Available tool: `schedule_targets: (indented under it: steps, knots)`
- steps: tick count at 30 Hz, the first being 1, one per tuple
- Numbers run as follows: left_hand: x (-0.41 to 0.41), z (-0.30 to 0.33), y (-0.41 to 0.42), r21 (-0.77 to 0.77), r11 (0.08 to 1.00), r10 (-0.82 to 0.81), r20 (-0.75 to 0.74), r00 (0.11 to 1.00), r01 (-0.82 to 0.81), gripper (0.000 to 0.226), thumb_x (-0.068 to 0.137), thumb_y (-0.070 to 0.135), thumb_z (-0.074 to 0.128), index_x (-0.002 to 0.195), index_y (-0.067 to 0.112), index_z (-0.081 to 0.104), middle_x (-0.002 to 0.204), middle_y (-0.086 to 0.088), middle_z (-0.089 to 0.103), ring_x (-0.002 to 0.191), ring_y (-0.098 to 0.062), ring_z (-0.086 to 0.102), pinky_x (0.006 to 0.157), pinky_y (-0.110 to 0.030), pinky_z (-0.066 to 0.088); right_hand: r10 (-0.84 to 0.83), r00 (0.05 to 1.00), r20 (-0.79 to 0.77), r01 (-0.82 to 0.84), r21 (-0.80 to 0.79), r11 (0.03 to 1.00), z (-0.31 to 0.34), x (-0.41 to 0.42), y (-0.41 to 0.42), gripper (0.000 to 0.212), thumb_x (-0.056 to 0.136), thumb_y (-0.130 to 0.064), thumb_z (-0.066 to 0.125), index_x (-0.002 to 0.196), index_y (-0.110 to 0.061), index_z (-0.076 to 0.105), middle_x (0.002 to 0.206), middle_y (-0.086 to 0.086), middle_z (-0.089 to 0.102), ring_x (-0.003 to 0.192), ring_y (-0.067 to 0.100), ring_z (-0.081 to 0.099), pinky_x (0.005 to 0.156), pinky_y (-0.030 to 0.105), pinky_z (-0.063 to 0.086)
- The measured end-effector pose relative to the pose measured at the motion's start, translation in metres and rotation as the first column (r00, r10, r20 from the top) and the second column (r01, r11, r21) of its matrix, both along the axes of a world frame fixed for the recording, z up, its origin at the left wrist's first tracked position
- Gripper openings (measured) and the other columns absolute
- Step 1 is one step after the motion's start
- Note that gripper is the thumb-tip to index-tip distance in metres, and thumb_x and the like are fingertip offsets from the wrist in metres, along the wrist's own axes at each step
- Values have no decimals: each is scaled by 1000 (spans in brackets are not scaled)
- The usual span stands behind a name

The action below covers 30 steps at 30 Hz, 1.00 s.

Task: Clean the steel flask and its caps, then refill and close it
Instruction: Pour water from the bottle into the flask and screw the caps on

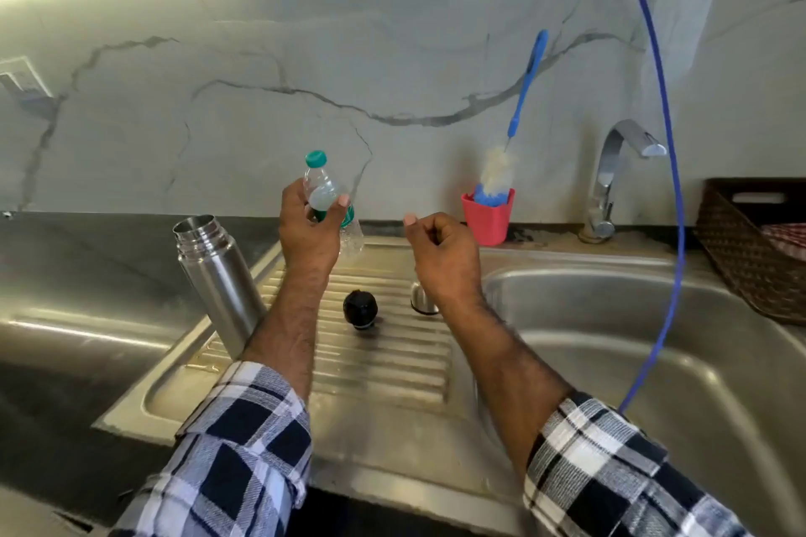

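The steel flask [216,279] stands open-mouthed at the left edge of the ribbed drainboard [384,366], partly behind my left forearm. A black inner cap [360,308] lies on the ribs in the middle. A steel outer cap [421,299] sits to its right, half hidden by my right wrist. My left hand [307,227] grips a small clear plastic bottle [323,187] with a green cap, held up above the drainboard. My right hand [442,253] hovers beside it with fingers curled, holding nothing.
A red cup [487,216] with a blue-handled bottle brush [523,87] stands at the wall. A steel tap [615,179] rises behind the sink basin [632,331]. A woven basket [750,244] sits at far right. A blue cord [663,144] hangs over the basin.
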<state>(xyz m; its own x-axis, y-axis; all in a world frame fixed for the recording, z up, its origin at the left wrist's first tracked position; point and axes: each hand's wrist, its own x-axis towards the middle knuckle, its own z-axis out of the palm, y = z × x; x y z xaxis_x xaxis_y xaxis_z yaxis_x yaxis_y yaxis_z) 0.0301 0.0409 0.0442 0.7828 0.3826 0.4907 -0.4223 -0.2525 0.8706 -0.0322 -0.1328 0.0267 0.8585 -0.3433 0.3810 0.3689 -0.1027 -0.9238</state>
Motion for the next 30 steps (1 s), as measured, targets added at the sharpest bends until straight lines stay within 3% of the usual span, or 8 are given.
schedule_targets:
  steps: [4,11,15,23,27,30]
  knots:
    - [39,-14,5,-43,991,126,-73,989,-129,54,93,26,81,139,21,55,118,4,66,108,-18,68,100,-42,60,-9,1000,16,11,-94,995,2,21,26,30,97,-36,71,74,-19,64,61,-12,61,55,3,53,59,28,50]
    - [94,-27,21,0,979,200,-177,964,-203,50,95,27,80,137,15,57,120,-3,68,109,-23,69,89,-29,57,-94,995,16,94,-344,934,-9,38,31,29,97,-50,62,80,-27,63,71,-13,65,66,5,62,62,36,59]
    - [112,-32,29,-6,980,194,-218,957,-200,51,94,31,80,138,18,57,124,-2,69,110,-20,69,97,-35,60,-123,992,20,122,-369,921,-9,40,25,29,97,-51,61,81,-27,64,72,-12,65,68,6,62,64,38,60]
    - [116,-35,33,3,984,170,-293,941,-177,78,86,38,87,152,26,47,137,-3,64,122,-23,66,105,-42,58,-142,990,1,132,-381,915,-10,34,19,28,97,-51,61,82,-28,65,72,-13,66,69,6,63,65,38,61]
    - [107,-24,27,73,981,193,-340,921,-178,99,90,38,84,166,22,23,161,-12,45,142,-30,52,115,-46,49,-144,990,6,135,-390,911,-10,31,17,27,97,-51,61,83,-28,65,72,-13,65,69,6,63,63,39,61]
    - [82,-15,19,153,963,261,-335,905,-221,101,89,39,85,166,17,23,164,-13,37,146,-33,46,118,-47,45,-134,991,5,123,-429,895,-11,28,14,25,97,-49,61,84,-28,65,73,-13,65,69,5,62,64,38,60]
